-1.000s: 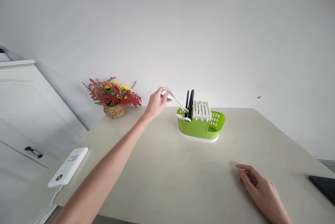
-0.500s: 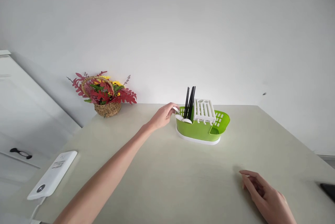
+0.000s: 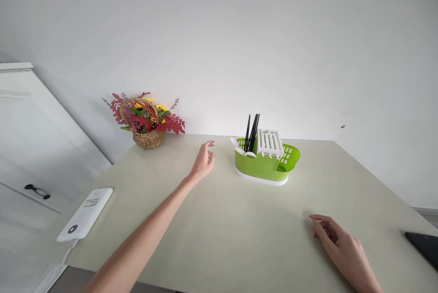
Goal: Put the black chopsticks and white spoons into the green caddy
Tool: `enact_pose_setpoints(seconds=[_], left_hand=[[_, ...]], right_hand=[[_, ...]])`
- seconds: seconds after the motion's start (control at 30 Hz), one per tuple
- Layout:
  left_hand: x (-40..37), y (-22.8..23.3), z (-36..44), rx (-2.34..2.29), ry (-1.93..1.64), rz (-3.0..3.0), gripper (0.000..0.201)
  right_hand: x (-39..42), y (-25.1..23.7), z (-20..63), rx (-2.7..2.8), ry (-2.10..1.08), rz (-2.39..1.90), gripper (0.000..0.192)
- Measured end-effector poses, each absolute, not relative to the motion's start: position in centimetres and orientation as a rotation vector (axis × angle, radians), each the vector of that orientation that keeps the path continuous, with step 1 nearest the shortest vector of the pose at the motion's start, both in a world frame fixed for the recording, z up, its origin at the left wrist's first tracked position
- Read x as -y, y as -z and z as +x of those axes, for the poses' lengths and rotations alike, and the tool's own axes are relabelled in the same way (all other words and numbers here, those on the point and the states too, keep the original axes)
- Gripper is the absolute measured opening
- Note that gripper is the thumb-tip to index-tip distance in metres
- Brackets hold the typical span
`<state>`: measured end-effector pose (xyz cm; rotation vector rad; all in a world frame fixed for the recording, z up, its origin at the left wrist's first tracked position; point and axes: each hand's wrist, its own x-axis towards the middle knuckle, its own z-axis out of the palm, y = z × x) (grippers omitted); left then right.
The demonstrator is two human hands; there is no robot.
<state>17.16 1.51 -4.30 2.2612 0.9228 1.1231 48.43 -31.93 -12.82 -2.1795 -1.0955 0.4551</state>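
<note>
My left hand point(image 3: 203, 161) is over the table just left of a green utensil holder, its fingers apart and nothing in them. The green holder point(image 3: 255, 166) stands on a white base, with a white slatted rack point(image 3: 270, 142) across its middle. Black chopsticks point(image 3: 253, 133) stand upright in its left part. White spoons point(image 3: 251, 154) lean beside them, their bowls over the rim; one spoon point(image 3: 234, 142) sticks out at the left end. My right hand point(image 3: 338, 243) rests at the front right of the table, fingers loosely curled with a gap from the thumb, holding nothing.
A wicker basket point(image 3: 149, 140) of red and yellow flowers stands at the back left against the wall. A white power strip point(image 3: 85, 213) with a cable lies on the left edge. A black flat object point(image 3: 424, 248) lies at the right edge. A white cabinet point(image 3: 30, 147) stands left.
My left hand has let go of a white spoon at the holder's left end and drawn back to the left, its fingers opening. The right hand stays about where it was; the view has shifted slightly.
</note>
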Motion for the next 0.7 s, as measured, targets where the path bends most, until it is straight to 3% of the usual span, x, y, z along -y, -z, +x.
enact_pose_setpoints(seconds=[0.13, 0.23, 0.4, 0.7], left_hand=[[0.9, 9.0, 12.5, -1.178, -1.162, 2.228, 0.026], [3.8, 10.6, 10.3, -1.210, -1.191, 2.211, 0.017], [8.2, 10.3, 8.9, -1.223, -1.180, 2.078, 0.019], [10.9, 9.2, 8.3, -1.192, -1.116, 2.027, 0.020]], right_hand=[[30.9, 12.1, 47.7, 1.179, -0.399, -2.106, 0.045], [28.7, 10.7, 46.6, 1.281, -0.174, -2.023, 0.046], [23.1, 8.6, 44.8, 1.532, 0.280, -1.943, 0.061], [18.5, 10.6, 43.0, 1.665, 0.392, -2.108, 0.062]])
